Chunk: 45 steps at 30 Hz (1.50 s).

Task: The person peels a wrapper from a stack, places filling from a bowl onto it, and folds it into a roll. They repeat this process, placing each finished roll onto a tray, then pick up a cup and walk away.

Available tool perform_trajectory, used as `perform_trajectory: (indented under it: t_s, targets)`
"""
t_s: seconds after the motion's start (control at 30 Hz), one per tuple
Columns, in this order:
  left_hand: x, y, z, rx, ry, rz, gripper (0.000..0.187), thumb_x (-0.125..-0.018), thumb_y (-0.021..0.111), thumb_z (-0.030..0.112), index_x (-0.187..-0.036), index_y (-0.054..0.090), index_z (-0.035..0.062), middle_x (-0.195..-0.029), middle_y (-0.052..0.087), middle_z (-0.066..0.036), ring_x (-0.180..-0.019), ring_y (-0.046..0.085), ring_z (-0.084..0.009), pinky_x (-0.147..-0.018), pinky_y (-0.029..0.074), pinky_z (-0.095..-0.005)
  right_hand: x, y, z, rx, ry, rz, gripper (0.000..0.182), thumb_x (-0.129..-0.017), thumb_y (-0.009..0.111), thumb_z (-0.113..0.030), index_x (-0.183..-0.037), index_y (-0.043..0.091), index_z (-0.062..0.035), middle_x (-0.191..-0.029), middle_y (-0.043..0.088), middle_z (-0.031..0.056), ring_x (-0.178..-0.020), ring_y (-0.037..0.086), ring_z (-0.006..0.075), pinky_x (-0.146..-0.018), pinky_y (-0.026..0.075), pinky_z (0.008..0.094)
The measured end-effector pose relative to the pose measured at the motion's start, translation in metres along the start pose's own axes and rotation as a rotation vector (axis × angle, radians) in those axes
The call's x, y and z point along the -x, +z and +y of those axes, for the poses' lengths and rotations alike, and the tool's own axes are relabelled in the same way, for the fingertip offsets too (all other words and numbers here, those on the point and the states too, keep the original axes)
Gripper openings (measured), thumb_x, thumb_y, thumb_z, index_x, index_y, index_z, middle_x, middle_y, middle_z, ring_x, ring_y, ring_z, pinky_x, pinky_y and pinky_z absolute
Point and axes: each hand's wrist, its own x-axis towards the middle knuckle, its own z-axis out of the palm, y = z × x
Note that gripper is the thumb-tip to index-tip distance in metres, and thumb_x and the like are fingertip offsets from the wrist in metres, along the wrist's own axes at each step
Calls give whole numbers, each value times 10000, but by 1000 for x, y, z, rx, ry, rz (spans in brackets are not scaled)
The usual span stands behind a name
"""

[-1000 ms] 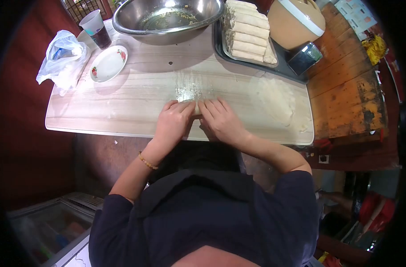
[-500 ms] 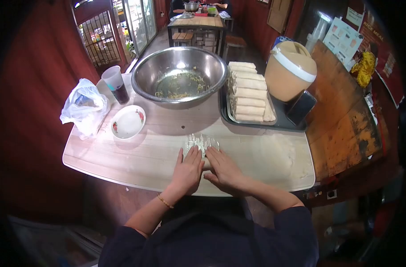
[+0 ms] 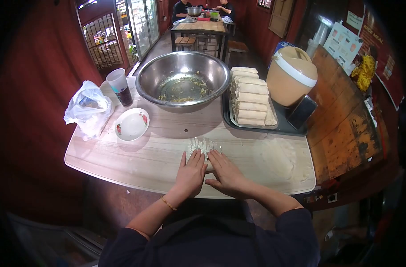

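My left hand (image 3: 191,171) and my right hand (image 3: 227,172) lie side by side near the table's front edge, fingers stretched forward and palms down. Between and under them a pale roll (image 3: 209,166) shows in part; the hands hide the rest. Just beyond my fingertips is a wet, shiny patch (image 3: 204,145) on the table (image 3: 167,153). A thin pale wrapper sheet (image 3: 276,158) lies flat to the right. Several rolls (image 3: 251,98) are piled on a metal tray. A steel bowl (image 3: 183,80) holds liquid and shredded bits.
At left are a plastic bag (image 3: 89,109), a cup of dark drink (image 3: 120,86) and a flowered dish (image 3: 132,124). On the right stand a beige jug (image 3: 292,75) and a phone (image 3: 302,112). Two people sit at a far table (image 3: 200,27).
The view has tilted up slightly, so the table and its objects appear a little lower. Both hands remain over the roll, with hardly any change in pose.
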Motion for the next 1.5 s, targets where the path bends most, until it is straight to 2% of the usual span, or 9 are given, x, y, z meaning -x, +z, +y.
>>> perform_trajectory:
  t_s: [0.37,0.43,0.73,1.2,1.27,1.33,1.4,1.47,1.5]
  targets:
    - [0,4,-1,-18,-1,5,433,-1017,420,257,-1294,554,-46,-1374,543,-214,-1334,468,-315,-1152,245,-520,0,4,4,-5,-13,22,878,-892,647,-421,-1467,244,106,-1524,265,310,-1462,206,408,-1208,180,449]
    - [0,1,0,5,-4,-16,422,-1010,418,215,-1322,523,-48,-1389,520,-233,-1330,465,-343,-1134,270,-536,-1,1,2,-8,-8,14,878,-892,647,-420,-1467,244,107,-1523,264,311,-1461,207,410,-1207,180,450]
    - [0,2,-1,10,-7,-25,425,-1012,412,216,-1326,521,-48,-1391,517,-233,-1325,469,-347,-1127,288,-530,-1,1,2,-8,-6,10,880,-892,647,-417,-1465,241,114,-1523,260,315,-1458,208,417,-1206,182,451]
    - [0,0,1,21,-21,-41,433,-1017,399,216,-1337,511,-53,-1401,508,-232,-1340,452,-349,-1134,275,-529,0,4,3,11,-21,21,891,-898,634,-432,-1476,221,105,-1522,267,313,-1459,210,415,-1209,180,450]
    - [4,1,0,31,-21,-39,432,-1016,399,211,-1338,509,-55,-1401,507,-234,-1341,449,-350,-1134,274,-530,-1,3,2,13,-21,41,879,-889,648,-421,-1463,247,110,-1508,292,317,-1443,247,418,-1201,204,456]
    - [2,8,-2,-2,-45,-94,430,-1016,397,201,-1347,498,-55,-1415,492,-233,-1353,435,-346,-1135,274,-527,-7,1,-4,-32,-2,16,871,-888,652,-412,-1462,253,108,-1509,291,318,-1443,247,418,-1203,200,455]
    - [-9,8,3,-3,42,-105,430,-1017,389,195,-1352,489,-56,-1425,480,-232,-1361,426,-344,-1137,275,-520,16,-5,10,-73,101,26,862,-887,655,-402,-1461,260,105,-1510,291,318,-1443,248,417,-1205,195,453]
    - [8,-1,3,-86,-56,-111,430,-1019,381,189,-1357,480,-57,-1436,469,-231,-1369,417,-341,-1139,277,-514,4,17,14,-70,-13,69,844,-885,660,-390,-1454,281,105,-1511,294,317,-1441,250,420,-1207,189,453]
    - [4,-2,6,-37,-65,-112,429,-1018,377,185,-1355,478,-61,-1442,460,-235,-1374,409,-344,-1139,281,-509,-3,3,7,15,-49,-25,831,-882,666,-381,-1444,300,109,-1511,301,310,-1437,255,424,-1206,192,456]
